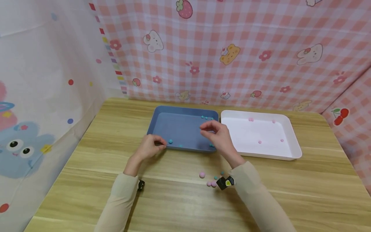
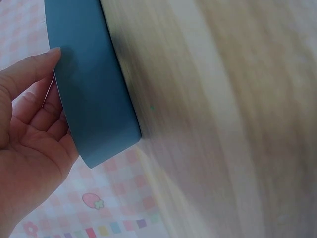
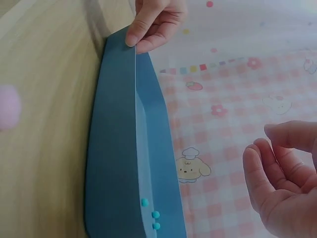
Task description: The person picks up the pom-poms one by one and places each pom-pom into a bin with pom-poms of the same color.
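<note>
My left hand (image 1: 147, 148) pinches the near left rim of the blue tray (image 1: 185, 127). In the left wrist view the thumb lies against the tray's outer wall (image 2: 91, 89), and the other fingers are behind it. Over the right part of the same tray hovers my right hand (image 1: 219, 137), fingers bent and thumb apart from them; the right wrist view shows nothing between them. Several teal balls lie in the blue tray, among them a larger ball (image 1: 170, 141) near the left hand and small balls (image 3: 156, 214) at the other end.
Right of the blue tray stands a white tray (image 1: 295, 146) with several small pink balls (image 1: 259, 142). On the wooden table (image 1: 174, 199), in front of the trays, lie pink balls (image 1: 202, 175) and small teal balls (image 1: 215, 178), partly beside the right wrist's camera (image 1: 224, 183). A checked curtain (image 1: 203, 42) hangs behind.
</note>
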### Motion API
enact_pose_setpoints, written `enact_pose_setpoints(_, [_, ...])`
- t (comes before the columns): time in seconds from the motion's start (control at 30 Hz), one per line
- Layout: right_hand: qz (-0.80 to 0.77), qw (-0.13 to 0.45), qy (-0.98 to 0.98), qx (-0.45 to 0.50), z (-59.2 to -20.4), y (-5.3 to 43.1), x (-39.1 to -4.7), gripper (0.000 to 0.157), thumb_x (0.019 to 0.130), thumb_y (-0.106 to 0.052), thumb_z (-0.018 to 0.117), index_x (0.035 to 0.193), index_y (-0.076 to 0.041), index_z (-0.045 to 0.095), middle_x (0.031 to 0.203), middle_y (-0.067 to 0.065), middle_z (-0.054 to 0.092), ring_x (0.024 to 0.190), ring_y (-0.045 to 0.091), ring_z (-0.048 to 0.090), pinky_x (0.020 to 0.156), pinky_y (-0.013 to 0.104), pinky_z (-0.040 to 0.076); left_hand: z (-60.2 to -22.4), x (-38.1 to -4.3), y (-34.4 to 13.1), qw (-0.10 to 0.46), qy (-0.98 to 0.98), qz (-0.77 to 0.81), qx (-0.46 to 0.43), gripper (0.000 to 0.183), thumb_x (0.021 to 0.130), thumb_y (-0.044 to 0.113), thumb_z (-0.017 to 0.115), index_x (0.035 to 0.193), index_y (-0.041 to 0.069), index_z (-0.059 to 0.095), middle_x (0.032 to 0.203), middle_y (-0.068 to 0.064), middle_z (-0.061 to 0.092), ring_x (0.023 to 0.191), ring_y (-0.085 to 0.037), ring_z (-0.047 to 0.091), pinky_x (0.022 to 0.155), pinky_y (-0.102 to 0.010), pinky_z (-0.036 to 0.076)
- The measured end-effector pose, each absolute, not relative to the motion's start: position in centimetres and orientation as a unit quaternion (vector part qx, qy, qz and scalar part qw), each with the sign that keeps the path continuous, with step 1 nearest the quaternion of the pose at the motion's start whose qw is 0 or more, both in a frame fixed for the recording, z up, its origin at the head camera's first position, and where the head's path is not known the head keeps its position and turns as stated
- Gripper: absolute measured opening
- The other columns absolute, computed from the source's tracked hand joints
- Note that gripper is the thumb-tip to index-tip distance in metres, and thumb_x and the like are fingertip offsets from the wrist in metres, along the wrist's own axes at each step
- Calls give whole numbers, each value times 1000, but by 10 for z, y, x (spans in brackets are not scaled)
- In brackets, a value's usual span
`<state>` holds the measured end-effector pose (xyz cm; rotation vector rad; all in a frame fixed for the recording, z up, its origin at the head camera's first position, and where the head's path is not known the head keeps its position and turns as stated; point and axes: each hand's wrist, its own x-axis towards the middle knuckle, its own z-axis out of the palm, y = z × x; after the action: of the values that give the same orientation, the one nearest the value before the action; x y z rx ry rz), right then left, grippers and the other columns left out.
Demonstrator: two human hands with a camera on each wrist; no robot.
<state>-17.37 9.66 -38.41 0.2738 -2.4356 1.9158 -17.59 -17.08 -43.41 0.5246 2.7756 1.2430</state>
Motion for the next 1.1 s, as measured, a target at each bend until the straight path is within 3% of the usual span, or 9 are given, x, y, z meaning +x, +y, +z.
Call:
enact_pose_setpoints(0.27, [586, 6, -806, 87, -386, 113, -157, 12, 84, 0, 67, 95, 3, 66, 93, 14, 65, 83, 14, 59, 69, 18, 50, -435, -176, -171, 27, 901, 399, 170, 3, 80, -2, 68, 81, -3, 71, 81, -11, 69, 79, -24, 63, 74, -35, 52])
enact_pose_setpoints(0.87, [604, -32, -793, 69, -414, 152, -121, 13, 81, 10, 64, 94, 9, 63, 93, 24, 64, 79, 5, 60, 73, 18, 51, -435, -176, -170, 28, 899, 403, 171, 4, 81, -2, 68, 81, -1, 71, 81, -9, 69, 80, -23, 63, 74, -35, 52])
enact_pose_setpoints(1.1, [579, -63, -811, 50, -425, 161, -112, 15, 80, 10, 64, 96, 9, 63, 95, 23, 65, 83, 15, 63, 74, 19, 50, -435, -176, -170, 28, 899, 404, 168, 4, 81, -1, 67, 80, -1, 71, 80, -9, 69, 80, -24, 63, 75, -37, 53])
